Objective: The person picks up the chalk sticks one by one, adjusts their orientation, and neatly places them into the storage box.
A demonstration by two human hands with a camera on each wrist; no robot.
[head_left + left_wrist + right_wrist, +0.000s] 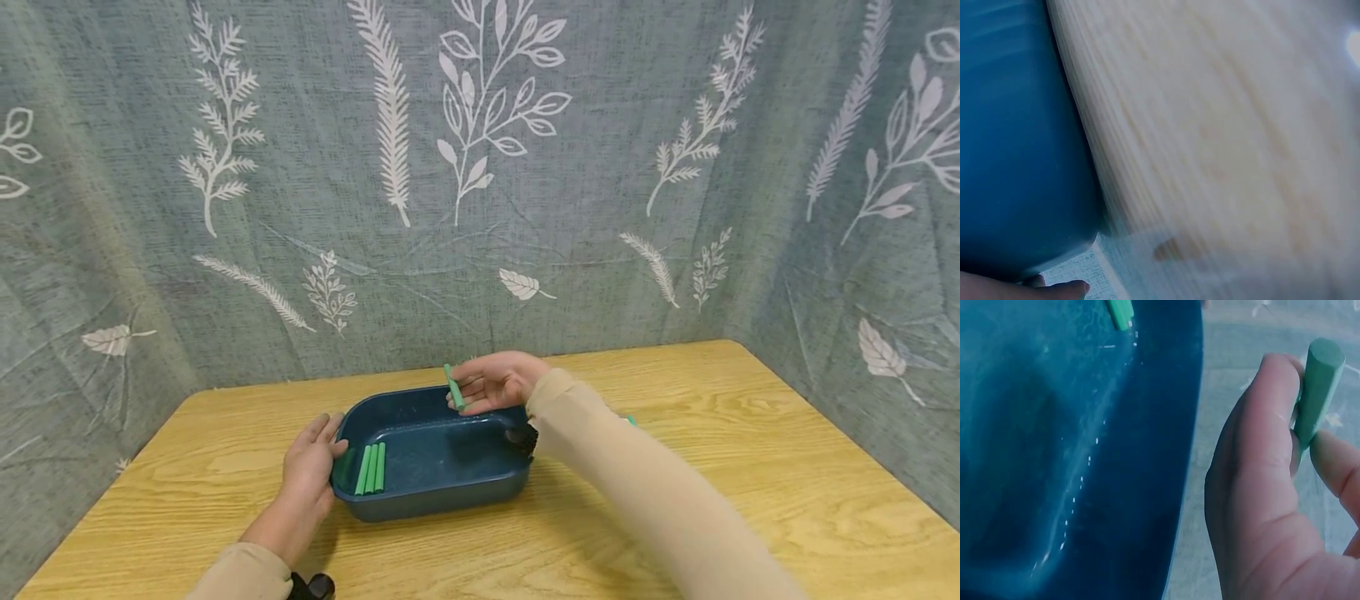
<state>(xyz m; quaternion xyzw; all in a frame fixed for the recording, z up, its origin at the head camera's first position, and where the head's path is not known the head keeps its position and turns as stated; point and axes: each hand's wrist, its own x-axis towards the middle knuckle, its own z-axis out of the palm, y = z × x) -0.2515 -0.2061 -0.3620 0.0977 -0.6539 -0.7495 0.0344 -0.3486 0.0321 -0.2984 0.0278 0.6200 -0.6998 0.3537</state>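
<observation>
In the head view my left hand holds the left end of a dark blue oblong basin, thumb over the rim and fingers along the outside. Its fingertips also show low in the left wrist view, beside the basin wall. My right hand is raised over the basin's far rim, pinching a slim green stick between thumb and fingers. That stick has a faceted end in the right wrist view. Three similar green sticks lie side by side at the left inside the basin.
The basin stands on a wood-grain table. Behind and on both sides hangs a grey-green curtain with white leaf prints. A small green tip shows past the right sleeve, the rest hidden.
</observation>
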